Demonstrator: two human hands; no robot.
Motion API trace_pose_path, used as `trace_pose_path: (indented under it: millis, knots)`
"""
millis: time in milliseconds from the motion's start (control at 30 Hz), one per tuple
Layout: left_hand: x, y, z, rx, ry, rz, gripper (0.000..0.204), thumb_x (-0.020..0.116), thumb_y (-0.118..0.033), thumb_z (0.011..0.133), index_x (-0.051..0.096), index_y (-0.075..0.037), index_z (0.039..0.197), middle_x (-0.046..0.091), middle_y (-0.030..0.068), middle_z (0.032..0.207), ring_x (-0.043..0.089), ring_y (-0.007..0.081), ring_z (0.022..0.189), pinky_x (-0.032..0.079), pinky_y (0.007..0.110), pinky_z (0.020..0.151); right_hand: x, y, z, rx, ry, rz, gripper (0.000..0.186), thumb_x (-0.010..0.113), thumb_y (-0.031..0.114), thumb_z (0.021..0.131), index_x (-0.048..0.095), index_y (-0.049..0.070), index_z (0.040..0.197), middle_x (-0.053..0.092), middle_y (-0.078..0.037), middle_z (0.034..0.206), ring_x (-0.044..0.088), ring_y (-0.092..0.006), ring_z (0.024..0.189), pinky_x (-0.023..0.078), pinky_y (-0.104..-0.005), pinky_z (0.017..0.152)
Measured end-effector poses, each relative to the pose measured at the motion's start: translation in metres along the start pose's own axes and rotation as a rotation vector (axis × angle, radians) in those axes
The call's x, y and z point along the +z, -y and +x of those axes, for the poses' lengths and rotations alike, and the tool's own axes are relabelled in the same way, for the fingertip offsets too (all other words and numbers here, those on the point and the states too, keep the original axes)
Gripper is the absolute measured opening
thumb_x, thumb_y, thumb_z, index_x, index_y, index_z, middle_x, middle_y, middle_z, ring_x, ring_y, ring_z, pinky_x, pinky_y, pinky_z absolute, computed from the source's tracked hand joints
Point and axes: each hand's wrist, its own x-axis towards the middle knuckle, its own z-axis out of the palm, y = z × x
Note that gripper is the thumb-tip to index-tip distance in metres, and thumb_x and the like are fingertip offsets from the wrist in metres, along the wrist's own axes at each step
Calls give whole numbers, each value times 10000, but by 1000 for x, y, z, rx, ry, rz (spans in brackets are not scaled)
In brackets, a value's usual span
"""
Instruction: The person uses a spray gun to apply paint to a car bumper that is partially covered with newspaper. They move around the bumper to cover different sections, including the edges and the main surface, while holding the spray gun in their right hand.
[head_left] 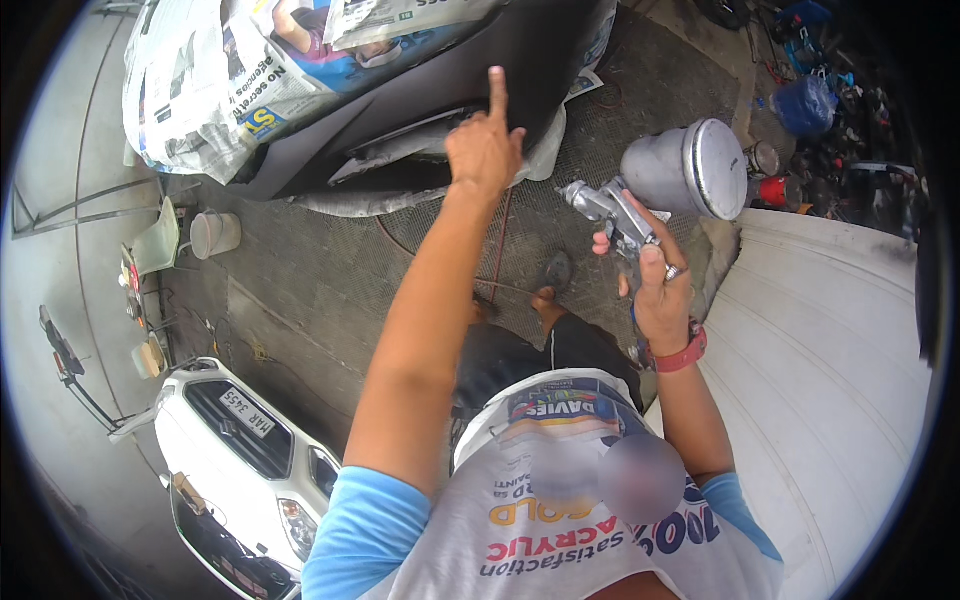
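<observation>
Head view: at twelve o'clock, an empty left hand (483, 152), nothing in its grip, index finger (497, 92) extended over the dark panel (425, 100); contact impossible to tell. At two o'clock, the spray gun (622, 213), firmly in the grip of the right hand (662, 292). Possible smudge, given wet paint under that fingertip. Possible spill, given a loose cup (680, 168). Possible snag, given the hose (504, 235) near the feet.

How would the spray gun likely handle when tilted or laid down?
The spray gun is probably rigid, since it looks metallic. It may tug toward its cup, which looks bulkier than the part in the right hand. On its side, the cup's round wall could roll.
</observation>
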Motion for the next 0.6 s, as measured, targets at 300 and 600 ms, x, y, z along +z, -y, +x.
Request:
trace_pose_path:
  millis: [300,600]
  knots:
    - [28,79,-63,-199,64,-97,1093,724,-471,1023,13,-144,1787,783,239,1034,789,424,874,628,518,775,-5,11,44,-22,-149,3,506,498,392,1188,614,89,1577,806,-65,1078,615,-44,742,511,-231,669]
    - [174,158,-314,-535,794,-300,835,612,-570,1038,446,-62,1678,607,290,1558,578,462,1457,444,523,1227,-18,47,98,-41,42,109,476,490,383,1197,652,87,1532,788,-62,996,703,-66,840,540,-237,658]
